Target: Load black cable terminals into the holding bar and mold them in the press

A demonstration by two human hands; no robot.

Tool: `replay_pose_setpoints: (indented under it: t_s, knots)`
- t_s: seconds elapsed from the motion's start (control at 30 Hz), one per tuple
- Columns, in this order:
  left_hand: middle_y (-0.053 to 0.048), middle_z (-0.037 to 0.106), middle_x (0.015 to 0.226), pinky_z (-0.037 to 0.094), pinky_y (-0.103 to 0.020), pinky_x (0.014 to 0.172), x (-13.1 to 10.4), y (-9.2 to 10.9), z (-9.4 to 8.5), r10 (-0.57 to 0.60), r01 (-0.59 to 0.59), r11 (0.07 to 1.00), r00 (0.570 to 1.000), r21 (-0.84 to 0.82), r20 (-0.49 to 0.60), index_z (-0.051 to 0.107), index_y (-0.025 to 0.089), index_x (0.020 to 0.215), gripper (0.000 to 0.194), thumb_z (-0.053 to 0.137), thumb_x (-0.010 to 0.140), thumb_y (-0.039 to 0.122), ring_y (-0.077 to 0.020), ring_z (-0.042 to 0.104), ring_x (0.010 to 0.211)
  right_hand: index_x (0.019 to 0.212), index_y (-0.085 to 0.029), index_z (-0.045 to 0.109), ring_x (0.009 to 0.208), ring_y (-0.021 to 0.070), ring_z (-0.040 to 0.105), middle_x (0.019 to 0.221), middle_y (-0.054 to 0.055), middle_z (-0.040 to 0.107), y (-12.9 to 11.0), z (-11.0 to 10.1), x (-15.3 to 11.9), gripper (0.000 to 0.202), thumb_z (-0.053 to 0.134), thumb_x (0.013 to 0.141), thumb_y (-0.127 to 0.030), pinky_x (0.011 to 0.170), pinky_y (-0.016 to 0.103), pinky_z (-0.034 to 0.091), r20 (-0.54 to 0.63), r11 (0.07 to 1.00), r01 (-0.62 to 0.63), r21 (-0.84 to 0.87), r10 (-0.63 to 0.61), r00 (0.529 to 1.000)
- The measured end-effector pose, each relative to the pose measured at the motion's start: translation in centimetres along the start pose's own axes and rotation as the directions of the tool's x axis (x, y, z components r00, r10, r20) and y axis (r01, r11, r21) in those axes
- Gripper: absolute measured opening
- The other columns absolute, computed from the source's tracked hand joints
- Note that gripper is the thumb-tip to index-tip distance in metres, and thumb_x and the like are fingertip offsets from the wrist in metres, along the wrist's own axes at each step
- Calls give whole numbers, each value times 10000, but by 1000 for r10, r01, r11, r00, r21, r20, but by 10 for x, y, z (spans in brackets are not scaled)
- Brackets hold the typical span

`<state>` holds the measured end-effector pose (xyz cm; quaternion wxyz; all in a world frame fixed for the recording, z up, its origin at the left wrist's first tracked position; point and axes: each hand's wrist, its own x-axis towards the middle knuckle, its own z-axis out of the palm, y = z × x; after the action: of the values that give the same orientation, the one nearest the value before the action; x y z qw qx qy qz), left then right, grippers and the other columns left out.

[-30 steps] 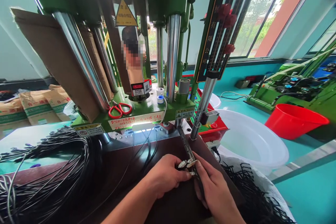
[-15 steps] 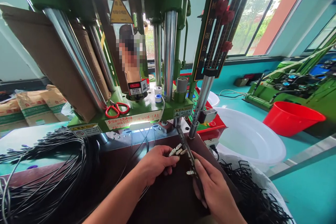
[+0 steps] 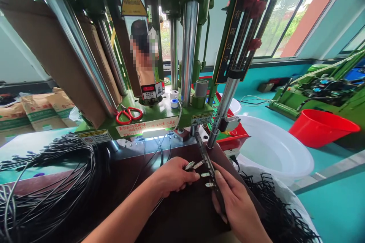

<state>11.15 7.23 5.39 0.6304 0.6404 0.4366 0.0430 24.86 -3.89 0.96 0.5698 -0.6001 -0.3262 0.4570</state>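
My left hand point(image 3: 178, 175) is closed in a pinch on small metal connectors point(image 3: 189, 166), near the left side of a dark slotted bar point(image 3: 205, 156). My right hand point(image 3: 232, 193) wraps round the lower end of that bar, which slants up toward the press. Several metal connectors stick out of the bar's left edge, one of them point(image 3: 209, 185) near my right fingers. Thin black cables point(image 3: 161, 152) hang behind my left hand from under the press. The fingertips of my left hand partly hide what they pinch.
A green press point(image 3: 185, 115) with red-handled scissors point(image 3: 129, 115) on its ledge stands ahead. Bundled black cables point(image 3: 82, 167) lie left. Right are a red control box point(image 3: 235, 140), white tub point(image 3: 273, 152), red bucket point(image 3: 322, 127) and black scraps point(image 3: 273, 205). A person shows behind the press.
My left hand has moved slightly right, closer to the bar. Another connector now sits at the bar's left edge, above the lower one. The view has shifted a little.
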Motion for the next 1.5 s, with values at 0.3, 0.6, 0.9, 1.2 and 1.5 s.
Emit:
replay_pose_setpoints:
  t_s: [0.3, 0.6, 0.9, 1.2, 1.5]
  knots:
    - [72, 483, 557, 227, -224, 396, 0, -2, 1, 3, -3, 1000, 1000, -15, 7, 517, 190, 679, 304, 664, 653, 454, -55, 346, 414, 1366, -159, 458, 289, 72, 301, 364, -81, 424, -2, 1, -1, 653, 472, 876, -590, 263, 142, 211, -4, 1000, 17, -13, -17, 1000]
    - [52, 494, 546, 252, -222, 379, 4, -2, 4, 50, -50, 999, 999, -5, 22, 534, 183, 636, 322, 663, 660, 477, -69, 381, 428, 1346, -117, 483, 289, 77, 311, 353, -82, 408, -11, 5, -3, 709, 481, 845, -618, 277, 151, 216, -18, 996, 40, -76, -41, 999]
    - [34, 554, 560, 235, -229, 399, 14, -2, 11, 21, -21, 999, 1000, -26, -19, 545, 179, 614, 315, 715, 609, 444, -69, 392, 427, 1371, -162, 466, 322, 93, 355, 393, -76, 423, -1, 0, 1, 721, 494, 833, -641, 289, 167, 264, -12, 989, 5, -145, -7, 1000]
    - [29, 534, 622, 335, -218, 486, 12, -5, -1, 145, -150, 976, 988, -158, -42, 584, 163, 702, 362, 697, 649, 504, -90, 453, 545, 1393, -162, 434, 277, 76, 300, 350, -86, 419, 0, -1, 2, 668, 468, 880, -588, 252, 145, 230, 28, 999, -1, -52, 2, 1000]
    - [46, 514, 576, 292, -231, 476, 17, -8, -6, 87, -92, 988, 995, -125, -47, 588, 175, 704, 329, 728, 609, 458, -79, 400, 483, 1382, -166, 453, 278, 67, 293, 356, -93, 399, -2, -2, -1, 648, 484, 879, -574, 239, 134, 237, 21, 999, -1, -38, 1, 1000]
